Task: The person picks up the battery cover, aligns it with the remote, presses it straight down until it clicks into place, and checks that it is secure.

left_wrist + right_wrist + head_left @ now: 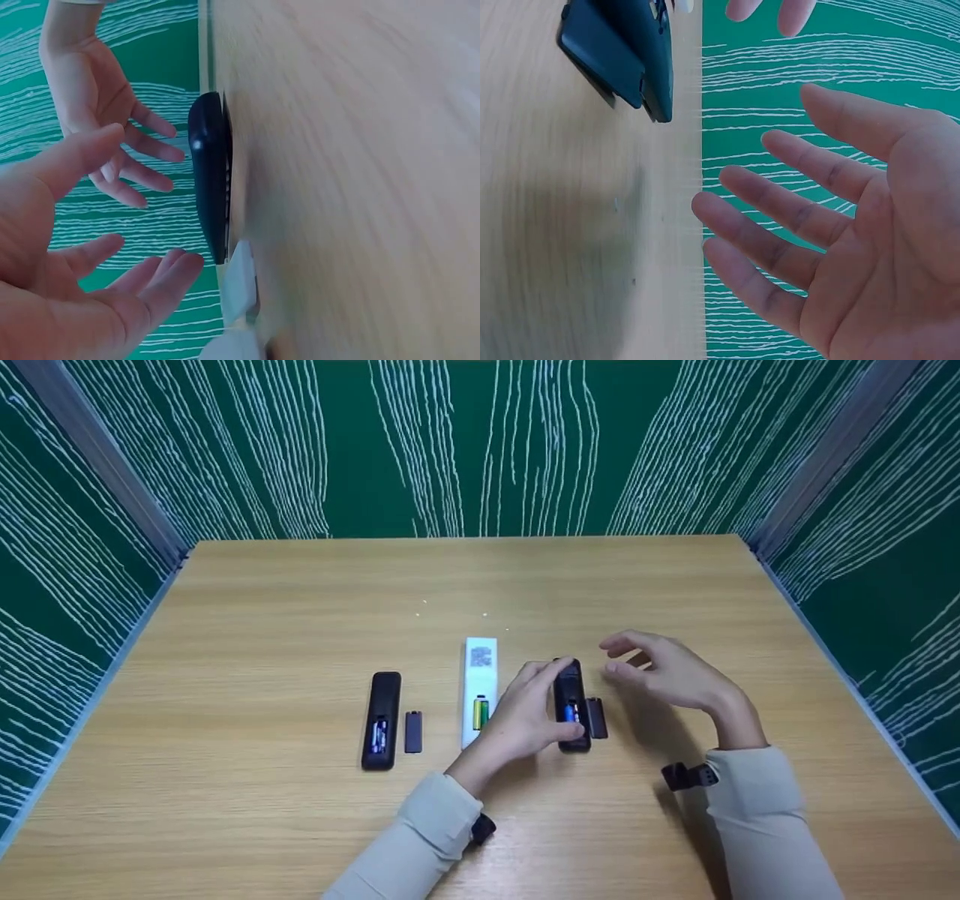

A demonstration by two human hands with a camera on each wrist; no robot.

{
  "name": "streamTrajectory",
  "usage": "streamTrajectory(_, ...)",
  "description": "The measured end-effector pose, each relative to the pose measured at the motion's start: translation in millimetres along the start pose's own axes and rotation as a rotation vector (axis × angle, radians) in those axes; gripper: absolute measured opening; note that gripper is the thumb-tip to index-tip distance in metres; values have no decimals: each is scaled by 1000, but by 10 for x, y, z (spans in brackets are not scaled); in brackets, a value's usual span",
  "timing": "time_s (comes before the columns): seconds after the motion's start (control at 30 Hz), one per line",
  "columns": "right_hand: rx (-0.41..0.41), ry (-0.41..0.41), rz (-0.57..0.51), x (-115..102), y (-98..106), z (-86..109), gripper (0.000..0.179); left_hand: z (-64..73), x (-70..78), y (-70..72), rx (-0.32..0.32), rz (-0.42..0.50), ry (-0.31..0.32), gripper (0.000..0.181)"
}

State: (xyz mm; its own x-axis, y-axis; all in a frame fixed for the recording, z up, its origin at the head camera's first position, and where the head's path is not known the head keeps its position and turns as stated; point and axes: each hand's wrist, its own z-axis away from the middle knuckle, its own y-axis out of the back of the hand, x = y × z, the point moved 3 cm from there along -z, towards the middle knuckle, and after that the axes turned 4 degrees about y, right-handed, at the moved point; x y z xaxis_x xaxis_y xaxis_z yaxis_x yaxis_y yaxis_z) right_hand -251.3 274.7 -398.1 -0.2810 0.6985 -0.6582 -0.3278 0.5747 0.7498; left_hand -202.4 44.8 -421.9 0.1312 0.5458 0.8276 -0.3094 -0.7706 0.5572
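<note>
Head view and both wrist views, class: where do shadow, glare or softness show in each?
Head view: a shadow lies on the table beside the right hand, and a pale sheen near the left sleeve; left wrist view: a small highlight on the black remote, the wood grain soft and smeared; right wrist view: a soft-edged shadow on the table.

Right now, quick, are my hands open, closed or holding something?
Left hand: open, above the rightmost remote, not gripping it.
Right hand: open, holding nothing, to the right of that remote.
</note>
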Motion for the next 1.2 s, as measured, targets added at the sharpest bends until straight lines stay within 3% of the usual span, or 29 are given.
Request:
streamTrajectory(0.47,-19,4,15,15,-55,-31,49,-92,-21,-126,-26,61,79,97)
streamTrajectory(1.2,-53,0,41,12,-147,-69,41,-94,-35,-131,-122,-82,131,101)
